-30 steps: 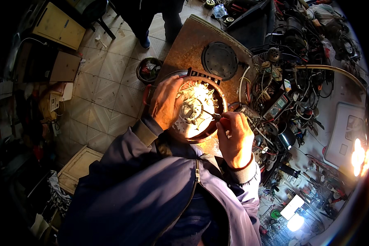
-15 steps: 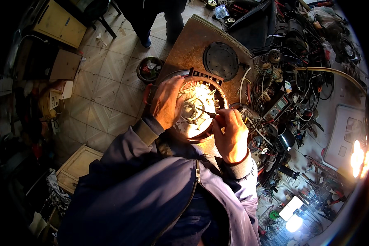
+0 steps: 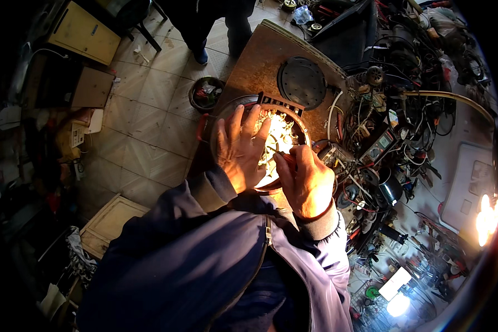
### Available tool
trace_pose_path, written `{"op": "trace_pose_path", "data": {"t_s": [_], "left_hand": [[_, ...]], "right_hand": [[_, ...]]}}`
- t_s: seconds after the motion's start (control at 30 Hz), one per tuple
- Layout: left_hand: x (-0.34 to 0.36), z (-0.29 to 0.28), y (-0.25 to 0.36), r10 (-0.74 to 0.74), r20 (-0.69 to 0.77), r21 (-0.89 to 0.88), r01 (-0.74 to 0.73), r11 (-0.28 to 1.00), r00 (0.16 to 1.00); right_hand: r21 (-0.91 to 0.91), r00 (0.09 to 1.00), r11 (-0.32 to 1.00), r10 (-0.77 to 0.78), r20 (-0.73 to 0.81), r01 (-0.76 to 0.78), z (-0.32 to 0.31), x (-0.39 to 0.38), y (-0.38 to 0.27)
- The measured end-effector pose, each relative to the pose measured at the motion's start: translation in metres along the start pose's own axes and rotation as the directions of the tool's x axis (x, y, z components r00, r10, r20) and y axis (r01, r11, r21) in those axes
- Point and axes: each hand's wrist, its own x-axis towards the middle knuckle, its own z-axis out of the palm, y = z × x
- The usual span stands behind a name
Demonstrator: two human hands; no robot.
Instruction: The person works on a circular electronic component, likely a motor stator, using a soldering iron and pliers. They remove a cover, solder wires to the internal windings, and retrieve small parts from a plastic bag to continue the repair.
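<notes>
A round appliance base [image 3: 285, 119] with a dark rim and brightly lit insides lies on a brown wooden board [image 3: 260, 61]. My left hand [image 3: 239, 149] rests flat on it, fingers spread over its left half. My right hand [image 3: 305, 180] is closed on a thin tool [image 3: 275, 151] whose tip points into the lit wiring inside the base. Both forearms in dark blue sleeves come up from below.
A round black disc [image 3: 301, 82] lies on the board behind the base. A tangle of wires, a meter [image 3: 377, 148] and tools fills the bench on the right. A small bowl [image 3: 206, 93] and another person's legs [image 3: 213, 27] stand on the tiled floor at left.
My left hand slid from the base's left rim farther over its top. My right hand moved left and inward, bringing the tool tip deeper into the base.
</notes>
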Motion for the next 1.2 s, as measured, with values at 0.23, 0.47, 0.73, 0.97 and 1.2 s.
{"op": "trace_pose_path", "data": {"t_s": [0.23,0.47,0.73,0.97,1.2], "left_hand": [[0.006,0.011,0.001,-0.002,-0.052,0.026,0.003,1.0,0.999],[0.013,0.016,0.017,-0.06,-0.092,0.022,0.062,0.998,0.994],[0.018,0.04,0.016,-0.093,-0.12,0.259,0.121,0.958,0.988],[0.02,0.035,0.018,-0.124,-0.046,0.279,0.132,0.951,0.991],[0.023,0.055,0.013,-0.069,-0.192,0.463,0.152,0.873,0.979]], "right_hand": [[-0.079,0.999,0.996,0.04,0.035,-0.037,0.0,0.005,0.001],[-0.055,0.999,0.998,0.045,0.021,-0.043,-0.003,0.007,0.007],[-0.05,0.998,0.998,-0.051,-0.025,0.05,0.009,0.005,0.008],[-0.07,0.996,0.994,-0.088,-0.015,0.087,0.012,0.006,0.013],[-0.088,0.958,0.959,-0.255,0.131,0.268,0.003,0.009,0.022]]}}
